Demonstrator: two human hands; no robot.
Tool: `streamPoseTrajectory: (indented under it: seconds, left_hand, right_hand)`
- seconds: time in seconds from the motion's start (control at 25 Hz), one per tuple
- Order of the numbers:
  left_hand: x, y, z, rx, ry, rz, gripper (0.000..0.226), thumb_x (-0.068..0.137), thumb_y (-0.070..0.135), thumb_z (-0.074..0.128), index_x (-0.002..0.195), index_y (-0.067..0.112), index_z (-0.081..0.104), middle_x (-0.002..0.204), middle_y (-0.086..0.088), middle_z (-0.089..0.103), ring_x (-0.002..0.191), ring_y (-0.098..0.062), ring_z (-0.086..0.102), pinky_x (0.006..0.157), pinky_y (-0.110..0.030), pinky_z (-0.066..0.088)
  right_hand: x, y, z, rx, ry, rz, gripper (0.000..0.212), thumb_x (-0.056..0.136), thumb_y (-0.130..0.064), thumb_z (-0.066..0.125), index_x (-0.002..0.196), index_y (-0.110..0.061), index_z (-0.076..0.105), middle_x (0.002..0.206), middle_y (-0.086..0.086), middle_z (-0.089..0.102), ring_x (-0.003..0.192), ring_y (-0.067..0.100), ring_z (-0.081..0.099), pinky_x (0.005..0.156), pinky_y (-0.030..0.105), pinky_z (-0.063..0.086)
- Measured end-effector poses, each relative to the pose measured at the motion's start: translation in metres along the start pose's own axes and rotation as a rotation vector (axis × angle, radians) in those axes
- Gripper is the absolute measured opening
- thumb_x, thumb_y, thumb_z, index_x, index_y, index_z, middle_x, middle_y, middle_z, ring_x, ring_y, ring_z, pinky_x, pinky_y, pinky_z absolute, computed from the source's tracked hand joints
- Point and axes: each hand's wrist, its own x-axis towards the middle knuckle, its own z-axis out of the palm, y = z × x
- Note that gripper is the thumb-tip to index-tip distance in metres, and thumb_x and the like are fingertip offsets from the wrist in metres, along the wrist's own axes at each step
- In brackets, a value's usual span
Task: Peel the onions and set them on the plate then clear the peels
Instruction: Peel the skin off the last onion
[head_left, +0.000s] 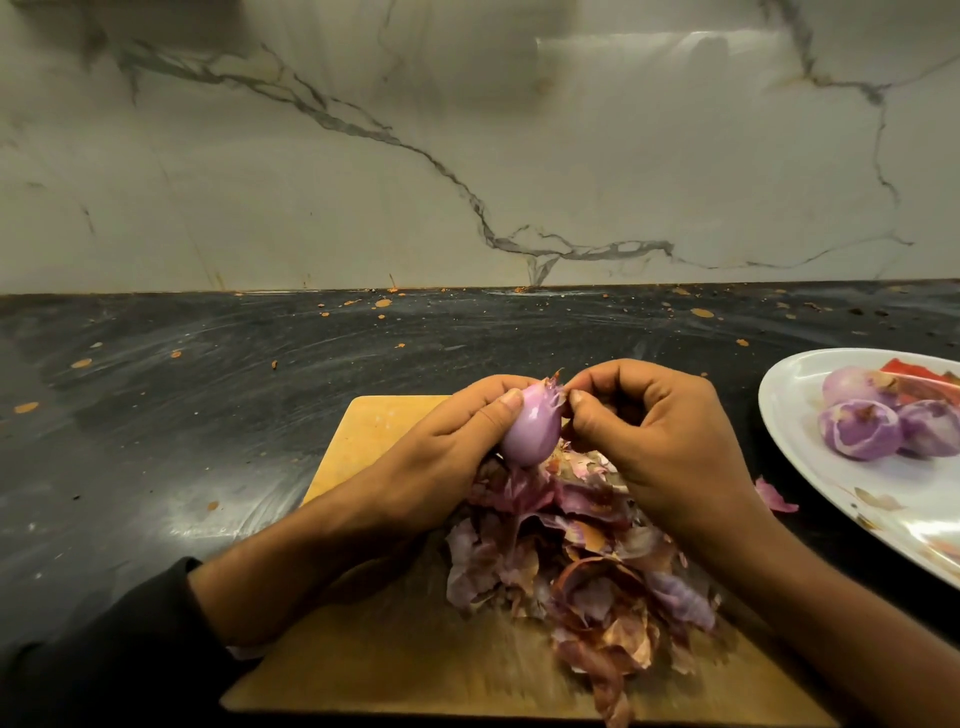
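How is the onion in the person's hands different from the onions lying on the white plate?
The held onion is up above the cutting board, gripped by the left hand; the plate onions rest on the white plate. The held onion keeps papery skin at its tip, pinched by the right hand; the plate onions look bare. All are purple.

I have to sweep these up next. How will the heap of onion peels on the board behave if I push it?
The peels look thin, curled and papery, so probably light and floppy. Loosely heaped on the board, they would likely scatter rather than slide together.
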Motion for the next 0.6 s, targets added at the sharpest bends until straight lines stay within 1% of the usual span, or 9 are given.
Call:
streamPoseTrajectory:
  seconds: [0.08,0.12,0.2,0.24,0.36,0.44,0.52,0.56,0.6]
  left_hand:
    - [-0.0014,0.0025,0.0009,0.005,-0.022,-0.008,0.036,0.099,0.034,0.042,0.125,0.014,0.057,0.114,-0.011,0.067,0.108,-0.023,0.066,0.094,-0.037,0.055]
    - [-0.0022,0.0038,0.0010,0.035,-0.041,-0.009,0.038,0.096,0.038,0.046,0.126,0.016,0.053,0.113,-0.008,0.066,0.104,-0.017,0.067,0.089,-0.033,0.056]
    - [-0.0020,0.0030,0.0000,0.095,-0.045,-0.010,0.043,0.089,0.036,0.055,0.126,0.016,0.045,0.111,-0.005,0.062,0.094,-0.007,0.066,0.082,-0.028,0.057]
    - [-0.0016,0.0023,-0.0001,0.075,-0.039,-0.018,0.043,0.091,0.035,0.057,0.126,0.015,0.044,0.112,-0.006,0.063,0.094,-0.008,0.066,0.083,-0.029,0.058]
    - [-0.0013,0.0006,-0.0006,-0.157,-0.031,-0.070,0.041,0.094,0.035,0.055,0.126,0.009,0.052,0.108,-0.010,0.069,0.096,-0.018,0.068,0.086,-0.032,0.058]
    - [-0.0013,0.0038,0.0011,-0.313,-0.046,-0.103,0.036,0.096,0.031,0.054,0.121,0.005,0.057,0.104,-0.012,0.071,0.090,-0.016,0.069,0.079,-0.026,0.058]
    - [-0.0013,0.0062,0.0024,-0.396,-0.063,-0.106,0.035,0.094,0.026,0.049,0.117,0.003,0.060,0.097,-0.010,0.072,0.082,-0.011,0.069,0.070,-0.020,0.056]
    - [-0.0004,0.0062,0.0023,-0.427,-0.064,-0.109,0.036,0.092,0.025,0.047,0.117,0.002,0.059,0.097,-0.009,0.072,0.083,-0.012,0.069,0.071,-0.022,0.057]
    - [0.0002,0.0059,0.0015,-0.448,-0.056,-0.109,0.037,0.092,0.025,0.048,0.119,0.002,0.059,0.099,-0.011,0.071,0.087,-0.015,0.069,0.076,-0.026,0.060]
  right_hand:
    - [0.0015,0.0007,0.0003,0.087,-0.028,0.047,0.011,0.092,-0.004,0.065,0.090,-0.011,0.073,0.075,0.008,0.074,0.065,0.018,0.071,0.059,0.026,0.059]
    - [0.0026,0.0007,0.0008,0.132,-0.040,0.079,0.011,0.093,-0.003,0.064,0.091,-0.009,0.073,0.075,0.007,0.074,0.063,0.013,0.070,0.059,0.023,0.058]
    - [0.0043,0.0009,0.0013,0.234,-0.064,0.140,0.010,0.093,-0.001,0.062,0.092,-0.005,0.071,0.072,0.006,0.073,0.062,0.012,0.069,0.059,0.021,0.057]
    - [0.0049,0.0009,0.0015,0.284,-0.078,0.164,0.011,0.093,-0.001,0.061,0.092,-0.004,0.071,0.070,0.006,0.072,0.062,0.013,0.069,0.060,0.021,0.057]
    - [0.0048,0.0005,0.0011,0.349,-0.108,0.193,0.013,0.094,0.001,0.057,0.090,-0.002,0.069,0.068,0.006,0.071,0.062,0.015,0.067,0.060,0.021,0.057]
    - [0.0053,0.0000,0.0001,0.380,-0.105,0.203,0.017,0.097,0.002,0.053,0.088,-0.002,0.068,0.068,0.005,0.069,0.062,0.014,0.067,0.059,0.021,0.056]
    - [0.0068,0.0000,-0.0012,0.426,-0.100,0.222,0.020,0.099,0.001,0.050,0.089,-0.003,0.067,0.070,0.005,0.069,0.063,0.014,0.067,0.060,0.022,0.056]
    - [0.0069,0.0000,-0.0013,0.430,-0.107,0.231,0.020,0.100,0.000,0.049,0.091,-0.003,0.067,0.072,0.006,0.069,0.065,0.015,0.067,0.061,0.022,0.056]
    - [0.0067,-0.0002,-0.0008,0.412,-0.122,0.234,0.019,0.101,-0.003,0.049,0.093,-0.003,0.067,0.075,0.006,0.070,0.068,0.015,0.067,0.062,0.022,0.057]
